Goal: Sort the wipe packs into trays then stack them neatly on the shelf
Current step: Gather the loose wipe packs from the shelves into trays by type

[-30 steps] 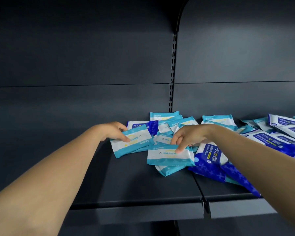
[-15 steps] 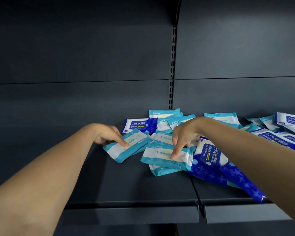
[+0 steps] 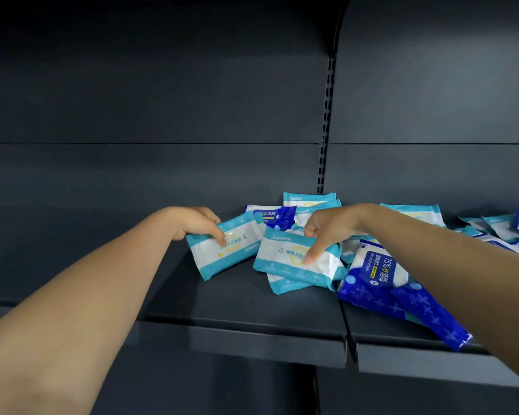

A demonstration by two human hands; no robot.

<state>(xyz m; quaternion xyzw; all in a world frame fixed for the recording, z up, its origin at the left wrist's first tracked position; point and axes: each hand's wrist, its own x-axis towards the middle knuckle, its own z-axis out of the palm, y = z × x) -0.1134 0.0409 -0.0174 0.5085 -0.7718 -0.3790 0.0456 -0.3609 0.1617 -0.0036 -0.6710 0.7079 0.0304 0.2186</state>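
A heap of wipe packs lies on the dark shelf (image 3: 237, 310). My left hand (image 3: 200, 224) grips a light-blue and white pack (image 3: 237, 250) at its upper left end, thumb on its face. My right hand (image 3: 327, 230) pinches a second light-blue pack (image 3: 282, 259), thumb pressed on its front and fingers behind its top edge. That pack sits tilted over another light-blue pack (image 3: 282, 284). Dark-blue alcohol wipe packs (image 3: 375, 280) lie just right of my right hand, partly under my forearm.
More light-blue packs (image 3: 309, 200) and a dark-blue pack (image 3: 274, 217) are piled at the back near the slotted upright (image 3: 325, 130). Further packs (image 3: 498, 229) spread along the right shelf. One dark-blue pack (image 3: 432, 319) overhangs the front edge. Bare shelf surface lies to the left.
Both hands have closed round their packs and drawn them slightly toward the shelf front. The right pack has tilted up off the heap. The camera has shifted a little.
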